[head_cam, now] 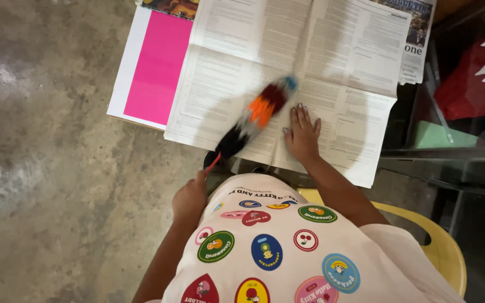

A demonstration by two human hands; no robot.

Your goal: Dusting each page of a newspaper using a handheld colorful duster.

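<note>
Feather duster (258, 115) is over the newspaper (237, 62), lying diagonal w/ its tip up near the centre fold and its thin red handle running back down toward me. It's multi-coloured: blue at the tip, dark red, orange, white, then black nearest the handle. It shows blurred, so it's mid-sweep, brushing across the left page at or just above the sheet; can't tell if the feathers touch.

My left hand (189, 199) is closed round the end of the red handle, fingers curled tight, gripping far back so the full feather length reaches across the page w/o me leaning in.

My right hand (301, 134) is fully open, palm down, fingers spread flat on the right-hand page just beside the feathers. It holds nothing; it's there to pin the sheet so the paper doesn't slide or lift under the brush.

The newspaper is unfolded wide & laid flat on a low surface I can't really see under it, prob. to cover it. A white board w/ a big pink rectangle (155, 64) pokes out from under the paper's left edge, partly overlapped. More printed pages w/ colour photos show at the top edge.

Further out: I'm sat on a yellow plastic chair (450, 247), patched-print shirt in the foreground. Bare concrete floor (46, 140) to the left. On the right, a dark glass shelf unit (450, 151) w/ red & green items inside, well apart from both hands.
</note>
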